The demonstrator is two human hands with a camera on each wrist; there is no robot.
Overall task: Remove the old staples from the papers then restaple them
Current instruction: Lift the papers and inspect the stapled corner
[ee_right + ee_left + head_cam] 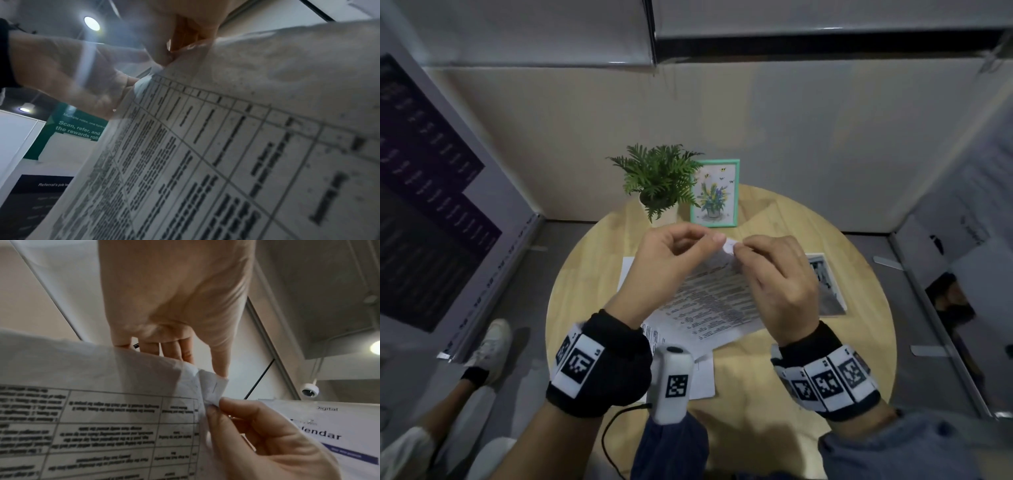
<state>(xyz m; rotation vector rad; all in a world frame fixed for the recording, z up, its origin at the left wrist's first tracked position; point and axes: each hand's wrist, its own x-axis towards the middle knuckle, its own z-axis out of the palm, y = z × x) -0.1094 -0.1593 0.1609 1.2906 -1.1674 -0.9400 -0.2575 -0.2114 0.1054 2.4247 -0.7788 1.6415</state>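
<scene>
I hold a set of printed papers (709, 301) tilted up over the round wooden table (835, 240). My left hand (717, 238) pinches the papers' top corner from the left. My right hand (739, 248) pinches the folded corner flap (213, 389) from the right. In the left wrist view a thin staple (214, 387) sits in that flap, between my left thumb (220, 368) and my right fingertips (224, 404). The right wrist view shows the underside of the papers (226, 146), with table print, and both hands at the corner. No stapler or staple remover shows.
More sheets lie flat on the table under the held set (631, 270), one near the front edge (703, 380). A dark printed sheet (827, 287) lies to the right. A potted fern (657, 178) and a green picture frame (717, 193) stand at the table's back.
</scene>
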